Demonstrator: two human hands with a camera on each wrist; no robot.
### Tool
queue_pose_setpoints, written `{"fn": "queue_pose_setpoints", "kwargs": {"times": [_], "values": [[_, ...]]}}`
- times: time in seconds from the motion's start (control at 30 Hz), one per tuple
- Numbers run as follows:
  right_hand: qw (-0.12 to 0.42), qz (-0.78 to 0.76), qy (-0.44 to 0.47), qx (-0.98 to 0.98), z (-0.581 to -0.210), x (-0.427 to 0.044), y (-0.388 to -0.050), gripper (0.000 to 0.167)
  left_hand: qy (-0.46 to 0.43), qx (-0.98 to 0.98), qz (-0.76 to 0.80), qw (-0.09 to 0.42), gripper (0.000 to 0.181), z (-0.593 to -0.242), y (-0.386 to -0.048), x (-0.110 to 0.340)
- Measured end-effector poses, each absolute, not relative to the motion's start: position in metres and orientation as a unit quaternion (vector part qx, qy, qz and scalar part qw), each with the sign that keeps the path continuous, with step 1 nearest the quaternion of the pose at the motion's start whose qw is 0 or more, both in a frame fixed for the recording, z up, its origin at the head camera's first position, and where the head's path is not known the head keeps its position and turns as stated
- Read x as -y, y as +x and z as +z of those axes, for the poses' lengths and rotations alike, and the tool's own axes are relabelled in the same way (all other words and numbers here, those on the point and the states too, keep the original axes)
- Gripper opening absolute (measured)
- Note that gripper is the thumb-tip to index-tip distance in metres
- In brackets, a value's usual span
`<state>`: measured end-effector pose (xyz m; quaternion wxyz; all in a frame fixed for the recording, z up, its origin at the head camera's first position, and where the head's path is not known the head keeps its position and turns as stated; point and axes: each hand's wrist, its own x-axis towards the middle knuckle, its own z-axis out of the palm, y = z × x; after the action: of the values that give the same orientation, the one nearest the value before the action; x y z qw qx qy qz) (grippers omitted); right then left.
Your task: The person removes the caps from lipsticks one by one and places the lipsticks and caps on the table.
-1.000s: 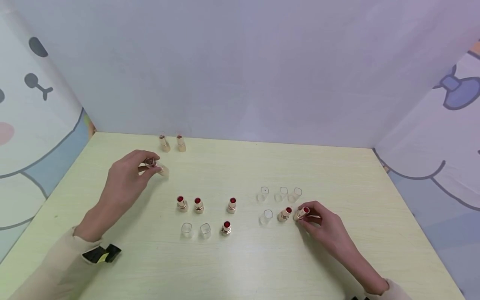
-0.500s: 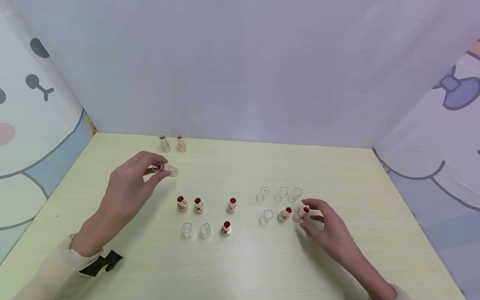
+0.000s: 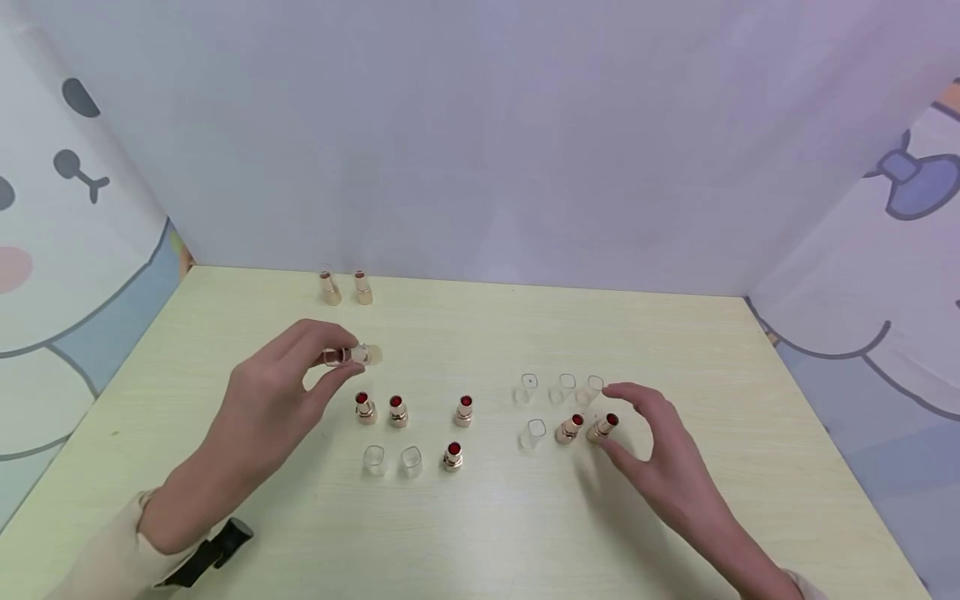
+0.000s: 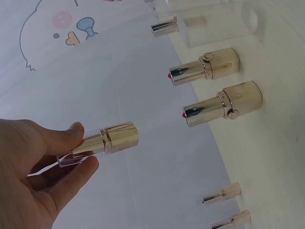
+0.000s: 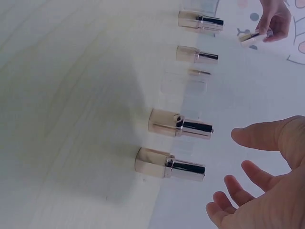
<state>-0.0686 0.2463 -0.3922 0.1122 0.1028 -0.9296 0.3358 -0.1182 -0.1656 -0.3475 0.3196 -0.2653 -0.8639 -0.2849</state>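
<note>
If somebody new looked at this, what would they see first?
Probably the left hand, holding a clear-capped gold lipstick up off the table. Then the right hand, open beside two uncapped, red-tipped lipsticks. After that, maybe the big cartoon face on the far left.

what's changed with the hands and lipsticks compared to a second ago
The left hand has moved to the person's right and slightly nearer the person, carrying the capped lipstick it already held. The right hand has let go of the rightmost lipstick and spread its fingers; that lipstick stands where it was. The other uncapped lipsticks and the clear caps stayed put.
</note>
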Motion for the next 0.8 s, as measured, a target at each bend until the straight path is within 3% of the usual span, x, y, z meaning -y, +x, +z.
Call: {"fn": "queue_pose_setpoints", "kwargs": {"times": [0.07,0.17,0.33,0.57,0.8], "values": [[0.122,0.339,0.108,0.927,-0.389,-0.243,-0.068,0.068,-0.280,0.858,-0.287,0.322,0.039,-0.346,-0.115,0.162],[0.134,0.351,0.124,0.918,-0.386,-0.236,-0.067,0.067,-0.302,0.849,-0.296,0.318,0.022,-0.346,-0.110,0.157],[0.139,0.370,0.164,0.904,-0.384,-0.223,-0.066,0.066,-0.325,0.840,-0.317,0.297,0.042,-0.348,-0.102,0.148],[0.110,0.394,0.198,0.891,-0.377,-0.203,-0.064,0.061,-0.335,0.838,-0.345,0.258,0.042,-0.349,-0.091,0.138],[0.094,0.410,0.244,0.874,-0.370,-0.182,-0.055,0.060,-0.364,0.820,-0.371,0.240,0.031,-0.354,-0.081,0.126]]}}
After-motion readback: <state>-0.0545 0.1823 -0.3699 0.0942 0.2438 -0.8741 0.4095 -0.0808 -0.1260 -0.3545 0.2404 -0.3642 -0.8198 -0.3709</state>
